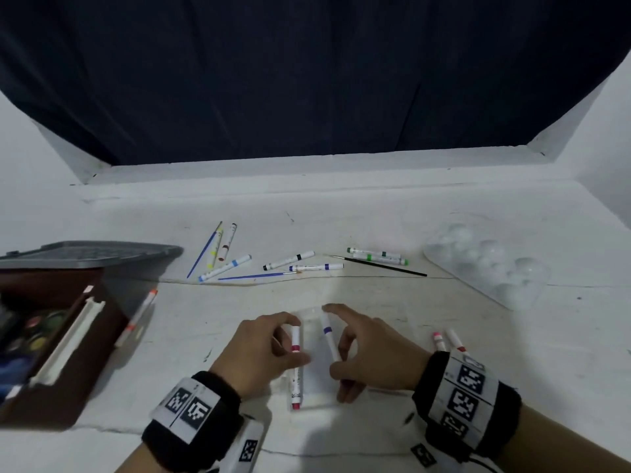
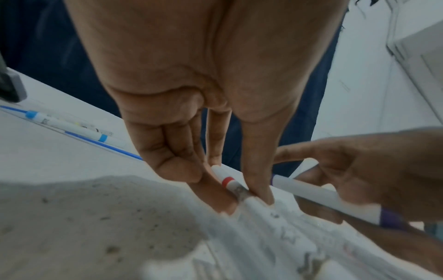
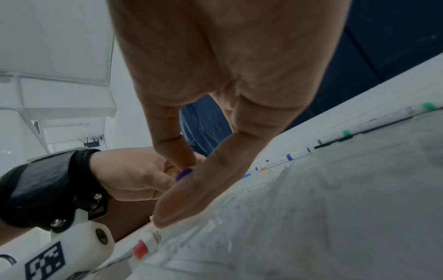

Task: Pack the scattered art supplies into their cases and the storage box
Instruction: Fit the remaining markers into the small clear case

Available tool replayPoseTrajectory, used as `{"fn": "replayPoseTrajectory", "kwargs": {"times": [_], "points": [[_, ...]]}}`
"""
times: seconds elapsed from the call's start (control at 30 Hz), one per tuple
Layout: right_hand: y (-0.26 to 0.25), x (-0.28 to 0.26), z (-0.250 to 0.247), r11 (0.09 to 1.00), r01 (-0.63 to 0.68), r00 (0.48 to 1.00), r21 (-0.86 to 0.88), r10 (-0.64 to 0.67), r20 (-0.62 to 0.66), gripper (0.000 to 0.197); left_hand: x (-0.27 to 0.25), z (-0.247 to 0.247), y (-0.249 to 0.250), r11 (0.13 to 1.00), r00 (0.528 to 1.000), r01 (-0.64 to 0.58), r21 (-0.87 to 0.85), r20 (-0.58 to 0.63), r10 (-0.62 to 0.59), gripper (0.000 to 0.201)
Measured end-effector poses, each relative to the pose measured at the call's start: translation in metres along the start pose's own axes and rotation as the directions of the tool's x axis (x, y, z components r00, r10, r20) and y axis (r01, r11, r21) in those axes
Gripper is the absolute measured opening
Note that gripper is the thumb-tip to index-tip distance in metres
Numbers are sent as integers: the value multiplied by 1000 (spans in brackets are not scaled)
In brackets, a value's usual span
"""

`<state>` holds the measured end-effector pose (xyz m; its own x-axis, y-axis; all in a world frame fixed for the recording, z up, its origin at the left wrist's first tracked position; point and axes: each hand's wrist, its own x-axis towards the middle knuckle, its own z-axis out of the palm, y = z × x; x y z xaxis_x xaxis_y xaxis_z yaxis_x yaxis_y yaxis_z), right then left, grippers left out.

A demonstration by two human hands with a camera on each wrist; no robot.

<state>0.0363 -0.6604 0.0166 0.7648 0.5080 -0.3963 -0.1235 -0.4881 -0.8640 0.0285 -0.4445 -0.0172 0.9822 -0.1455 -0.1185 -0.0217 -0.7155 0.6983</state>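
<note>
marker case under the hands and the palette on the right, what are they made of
Marker case: looks like thin clear plastic, glossy; the table shows through its ribbed slots. Palette: likely translucent white moulded plastic, with shiny rounded wells. Neither can be confirmed by look alone.

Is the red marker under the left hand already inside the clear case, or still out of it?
Inside, it seems: the red marker lies in a groove of the clear case, pinched by the left hand.
</note>
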Motion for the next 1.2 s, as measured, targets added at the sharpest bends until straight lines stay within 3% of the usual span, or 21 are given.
{"fn": "replayPoseTrajectory", "kwargs": {"times": [0.2,0.33,0.43,0.6,0.77,1.0,1.2], "points": [[-4,20,19,996,-82,991,-20,83,106,71,1,-8,-13,979,999,-44,200,40,37,59],[-6,26,28,996,-86,985,-19,88,148,59,-1,-17,-22,965,989,-136,223,82,121,80],[-8,28,31,979,-6,992,-206,33,125,59,-5,-20,-24,961,981,-155,228,150,122,76],[-12,33,28,858,152,988,-491,-148,48,64,-7,-13,-26,944,970,-212,253,174,172,68],[-15,38,24,813,118,992,-570,-69,107,72,-3,-11,-26,900,965,-235,368,199,170,79],[-15,44,32,667,73,996,-742,-90,18,73,1,-10,-5,849,970,-197,490,226,94,68],[-10,40,34,643,62,991,-763,-131,-30,78,1,-11,-5,822,971,-185,539,228,69,65]]}}
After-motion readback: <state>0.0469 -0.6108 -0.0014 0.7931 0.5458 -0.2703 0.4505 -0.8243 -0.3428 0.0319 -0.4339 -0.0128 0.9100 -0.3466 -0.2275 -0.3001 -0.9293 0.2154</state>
